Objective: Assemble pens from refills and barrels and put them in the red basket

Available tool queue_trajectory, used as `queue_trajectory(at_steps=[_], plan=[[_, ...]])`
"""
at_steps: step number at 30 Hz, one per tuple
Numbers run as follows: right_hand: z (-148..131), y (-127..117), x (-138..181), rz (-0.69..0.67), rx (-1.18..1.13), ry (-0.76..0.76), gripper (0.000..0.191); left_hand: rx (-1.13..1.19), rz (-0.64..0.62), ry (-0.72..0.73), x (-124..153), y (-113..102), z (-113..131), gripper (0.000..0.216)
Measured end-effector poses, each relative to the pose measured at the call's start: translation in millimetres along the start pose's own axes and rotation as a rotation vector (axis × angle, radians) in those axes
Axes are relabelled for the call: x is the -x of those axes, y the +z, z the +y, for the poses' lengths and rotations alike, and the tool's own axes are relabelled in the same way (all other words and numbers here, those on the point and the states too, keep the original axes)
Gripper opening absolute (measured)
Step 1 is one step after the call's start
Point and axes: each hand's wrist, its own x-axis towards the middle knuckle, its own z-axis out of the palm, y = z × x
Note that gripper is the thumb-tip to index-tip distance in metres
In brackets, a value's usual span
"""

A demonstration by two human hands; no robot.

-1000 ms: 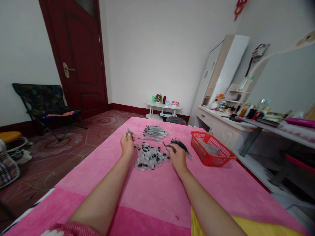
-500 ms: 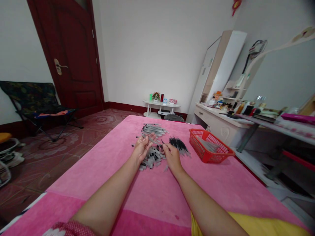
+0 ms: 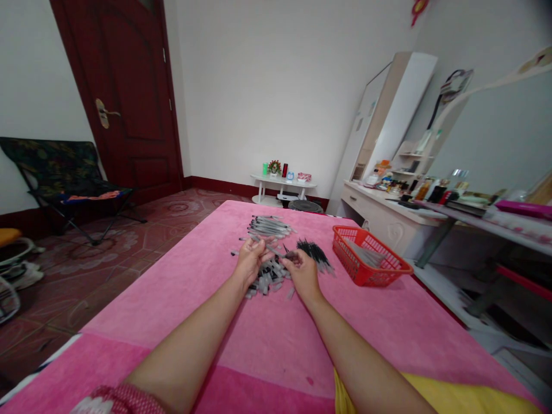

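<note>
My left hand [image 3: 251, 259] is closed around a slim, clear-grey pen [image 3: 272, 249], which slants down to the right. At the pen's other end, my right hand [image 3: 303, 269] pinches with thumb and fingers; the exact part it grips is too small to make out. Under and between both hands lies a heap of grey and black pen caps [image 3: 267, 280]. Beyond them is a row of pens [image 3: 269, 225] laid side by side. Just right of my right hand, a bundle of thin black-tipped pen refills [image 3: 314, 253] rests on the pink cloth [image 3: 276, 339].
A red plastic basket [image 3: 371, 276] holding clear, thin pieces stands at the table's right. Yellow fabric [image 3: 466, 397] lies by my right forearm. A white dresser [image 3: 388, 218] with bottles is farther right; a folding chair [image 3: 64, 178] stands at left.
The pen now bridges both hands, its right end meeting my right hand's fingers. My left fingers have curled in more, and the right hand has turned slightly.
</note>
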Motion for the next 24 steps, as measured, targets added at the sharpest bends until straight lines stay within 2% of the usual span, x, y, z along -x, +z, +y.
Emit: queue_trajectory(at_steps=[5,9,16,18,20,24], plan=[[4.9,-1.4,0.7,-0.071,0.111,-0.002,0.033,0.002,0.006,0.003,0.1,0.3,0.5,0.036],[7.6,-0.4,0.4,-0.034,0.063,-0.022,0.019,-0.013,0.007,0.007,0.8,0.8,0.9,0.036],[8.3,0.3,0.9,-0.063,0.069,-0.036,0.024,-0.024,0.025,0.005,1.8,1.4,0.4,0.036],[9.2,0.7,0.7,-0.027,0.05,-0.039,0.019,-0.027,0.028,0.007,1.8,0.8,0.2,0.035],[9.7,0.7,0.5,0.002,0.017,-0.03,0.024,-0.02,0.029,0.018,1.7,0.3,-0.1,0.034],[9.2,-0.6,0.0,-0.069,0.045,-0.001,0.027,-0.021,0.033,0.018,2.0,0.3,-0.8,0.034]])
